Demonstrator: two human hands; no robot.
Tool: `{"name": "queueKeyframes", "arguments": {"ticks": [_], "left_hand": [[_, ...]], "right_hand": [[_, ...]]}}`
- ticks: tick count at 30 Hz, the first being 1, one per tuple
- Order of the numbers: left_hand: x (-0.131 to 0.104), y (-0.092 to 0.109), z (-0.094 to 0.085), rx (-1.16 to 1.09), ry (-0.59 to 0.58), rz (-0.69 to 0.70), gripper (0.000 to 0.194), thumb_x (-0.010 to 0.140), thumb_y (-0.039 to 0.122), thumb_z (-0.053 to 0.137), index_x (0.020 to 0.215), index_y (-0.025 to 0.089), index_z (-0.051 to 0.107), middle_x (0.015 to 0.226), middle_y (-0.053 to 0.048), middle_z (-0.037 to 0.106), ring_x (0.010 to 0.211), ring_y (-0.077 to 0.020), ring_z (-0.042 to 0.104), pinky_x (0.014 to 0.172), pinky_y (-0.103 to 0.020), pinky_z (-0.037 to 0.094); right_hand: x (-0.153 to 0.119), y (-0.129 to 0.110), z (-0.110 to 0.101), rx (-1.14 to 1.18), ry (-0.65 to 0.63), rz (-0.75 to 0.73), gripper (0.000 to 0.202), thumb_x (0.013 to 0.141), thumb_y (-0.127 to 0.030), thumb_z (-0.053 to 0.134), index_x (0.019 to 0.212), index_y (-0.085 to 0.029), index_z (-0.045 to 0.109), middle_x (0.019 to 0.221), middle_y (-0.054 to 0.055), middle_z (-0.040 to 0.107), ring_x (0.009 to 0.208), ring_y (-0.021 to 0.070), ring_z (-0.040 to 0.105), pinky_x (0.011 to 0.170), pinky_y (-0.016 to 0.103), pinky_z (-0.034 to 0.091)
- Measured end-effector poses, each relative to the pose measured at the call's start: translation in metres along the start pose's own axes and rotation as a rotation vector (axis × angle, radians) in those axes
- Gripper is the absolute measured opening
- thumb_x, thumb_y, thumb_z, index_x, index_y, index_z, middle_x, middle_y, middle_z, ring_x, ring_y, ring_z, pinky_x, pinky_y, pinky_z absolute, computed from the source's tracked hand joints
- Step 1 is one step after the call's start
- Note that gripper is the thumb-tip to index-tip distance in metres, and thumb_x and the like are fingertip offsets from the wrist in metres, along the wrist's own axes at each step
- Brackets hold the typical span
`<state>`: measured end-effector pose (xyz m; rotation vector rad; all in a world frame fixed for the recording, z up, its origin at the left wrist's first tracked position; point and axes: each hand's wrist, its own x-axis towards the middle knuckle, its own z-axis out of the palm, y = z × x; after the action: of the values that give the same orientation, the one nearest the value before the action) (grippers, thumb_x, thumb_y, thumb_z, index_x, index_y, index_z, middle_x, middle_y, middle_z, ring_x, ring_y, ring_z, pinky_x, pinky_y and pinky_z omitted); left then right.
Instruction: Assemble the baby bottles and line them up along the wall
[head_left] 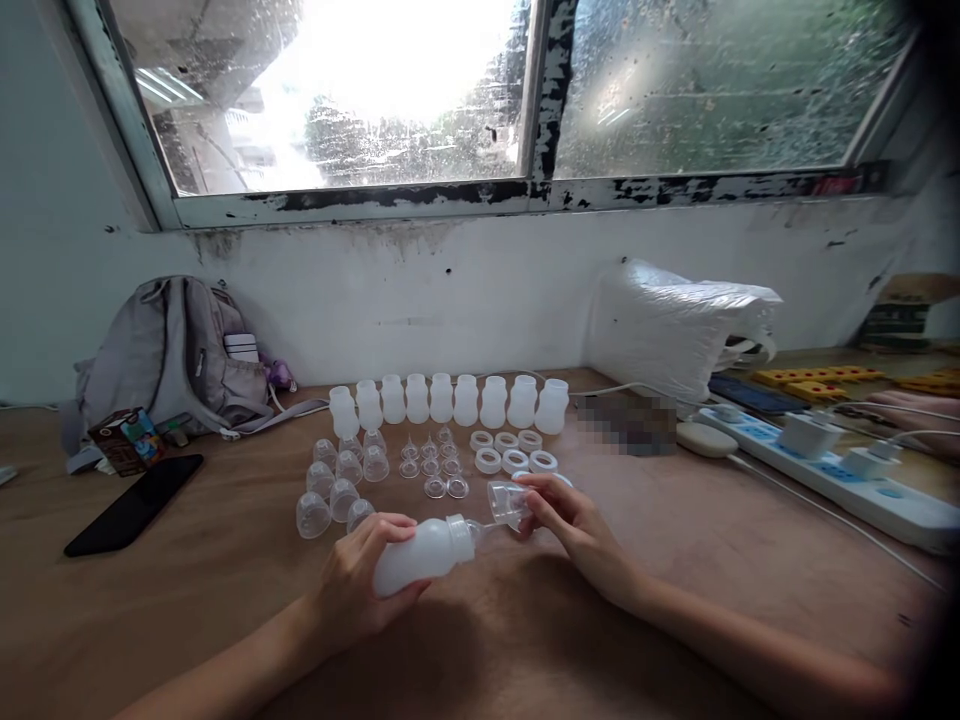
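My left hand is wrapped around a milky white bottle, tilted so its top points right. A white ring and a clear spouted tip sit on the bottle's neck. Between the fingers of my right hand is a clear cap, its open end facing the tip. The cap is very close to the tip; whether they touch I cannot tell. Behind them stand a row of bottles, several clear caps on the left, clear tips in the middle and white rings on the right.
A black phone, a small carton and a grey backpack lie on the left. On the right are a power strip with cables, a whitish rounded object and a plastic bag. Another person's hand shows at far right.
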<state>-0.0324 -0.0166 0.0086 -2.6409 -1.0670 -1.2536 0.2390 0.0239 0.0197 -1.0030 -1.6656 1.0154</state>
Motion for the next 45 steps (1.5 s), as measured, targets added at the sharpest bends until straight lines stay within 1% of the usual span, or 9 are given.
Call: {"name": "queueKeyframes", "arguments": {"ticks": [3, 8, 13, 20, 25, 30, 37, 41, 45], "left_hand": [[0.0, 0.0, 0.0, -0.01, 0.014, -0.013, 0.039, 0.07, 0.027, 0.063, 0.103, 0.02, 0.042, 0.096, -0.008, 0.059, 0.084, -0.0179, 0.061, 0.07, -0.028, 0.051], [0.001, -0.001, 0.002, 0.006, 0.029, 0.018, 0.038, 0.071, 0.028, 0.062, 0.103, 0.02, 0.042, 0.094, -0.007, 0.06, 0.084, -0.0182, 0.061, 0.069, -0.028, 0.051], [-0.002, -0.002, 0.004, -0.026, -0.023, 0.034, 0.038, 0.071, 0.026, 0.063, 0.103, 0.019, 0.042, 0.097, -0.009, 0.059, 0.086, -0.0186, 0.059, 0.069, -0.029, 0.051], [-0.003, 0.001, 0.004, -0.044, -0.044, 0.053, 0.037, 0.07, 0.026, 0.063, 0.102, 0.019, 0.045, 0.095, -0.009, 0.059, 0.084, -0.0184, 0.059, 0.069, -0.028, 0.05], [-0.002, 0.002, 0.003, -0.064, -0.052, 0.051, 0.037, 0.069, 0.024, 0.064, 0.1, 0.018, 0.045, 0.095, -0.009, 0.059, 0.083, -0.0183, 0.059, 0.068, -0.027, 0.05], [-0.003, 0.001, 0.004, -0.078, -0.08, 0.05, 0.038, 0.07, 0.023, 0.063, 0.103, 0.018, 0.044, 0.096, -0.009, 0.058, 0.084, -0.0185, 0.059, 0.068, -0.028, 0.05], [-0.004, 0.002, 0.001, -0.09, -0.088, 0.086, 0.037, 0.068, 0.021, 0.064, 0.099, 0.017, 0.046, 0.095, -0.01, 0.058, 0.082, -0.0184, 0.058, 0.067, -0.028, 0.049], [-0.003, 0.005, -0.003, -0.132, -0.108, 0.177, 0.035, 0.067, 0.019, 0.064, 0.098, 0.017, 0.047, 0.092, -0.01, 0.059, 0.079, -0.0178, 0.058, 0.067, -0.029, 0.049], [-0.006, 0.005, -0.004, -0.167, -0.099, 0.213, 0.036, 0.067, 0.019, 0.065, 0.098, 0.017, 0.046, 0.09, -0.011, 0.059, 0.075, -0.0181, 0.057, 0.064, -0.03, 0.049]], "right_hand": [[0.0, -0.001, -0.003, 0.019, -0.012, 0.011, 0.029, 0.082, -0.044, 0.048, 0.095, -0.018, 0.053, 0.077, 0.002, 0.056, 0.063, 0.0148, 0.058, 0.065, 0.032, 0.048], [-0.007, -0.002, 0.004, 0.092, -0.186, 0.086, 0.031, 0.08, -0.045, 0.052, 0.092, -0.016, 0.053, 0.073, 0.001, 0.057, 0.061, 0.0134, 0.058, 0.061, 0.029, 0.049], [-0.01, 0.002, 0.01, 0.192, -0.295, 0.185, 0.033, 0.077, -0.044, 0.056, 0.095, -0.018, 0.051, 0.074, 0.0, 0.059, 0.064, 0.0139, 0.062, 0.062, 0.029, 0.051], [-0.011, 0.0, 0.011, 0.216, -0.404, 0.146, 0.03, 0.077, -0.037, 0.058, 0.098, -0.017, 0.05, 0.076, 0.001, 0.06, 0.067, 0.0137, 0.062, 0.062, 0.027, 0.05], [-0.013, 0.002, 0.011, 0.2, -0.414, 0.166, 0.038, 0.074, -0.033, 0.062, 0.106, -0.017, 0.049, 0.075, 0.0, 0.058, 0.06, 0.0108, 0.059, 0.055, 0.024, 0.049], [-0.012, 0.006, 0.01, 0.16, -0.408, 0.149, 0.036, 0.073, -0.033, 0.063, 0.103, -0.015, 0.053, 0.078, 0.002, 0.059, 0.058, 0.0093, 0.057, 0.055, 0.023, 0.047], [-0.017, 0.009, 0.013, 0.168, -0.465, 0.151, 0.036, 0.073, -0.033, 0.064, 0.1, -0.014, 0.051, 0.07, 0.0, 0.058, 0.057, 0.0092, 0.054, 0.053, 0.022, 0.045], [-0.022, 0.01, 0.017, 0.063, -0.476, 0.059, 0.033, 0.07, -0.032, 0.066, 0.093, -0.013, 0.052, 0.062, -0.003, 0.051, 0.052, 0.0067, 0.047, 0.046, 0.018, 0.037], [-0.024, 0.008, 0.02, 0.017, -0.513, -0.005, 0.029, 0.071, -0.033, 0.065, 0.087, -0.014, 0.05, 0.064, -0.003, 0.053, 0.052, 0.0068, 0.046, 0.046, 0.019, 0.035]]}}
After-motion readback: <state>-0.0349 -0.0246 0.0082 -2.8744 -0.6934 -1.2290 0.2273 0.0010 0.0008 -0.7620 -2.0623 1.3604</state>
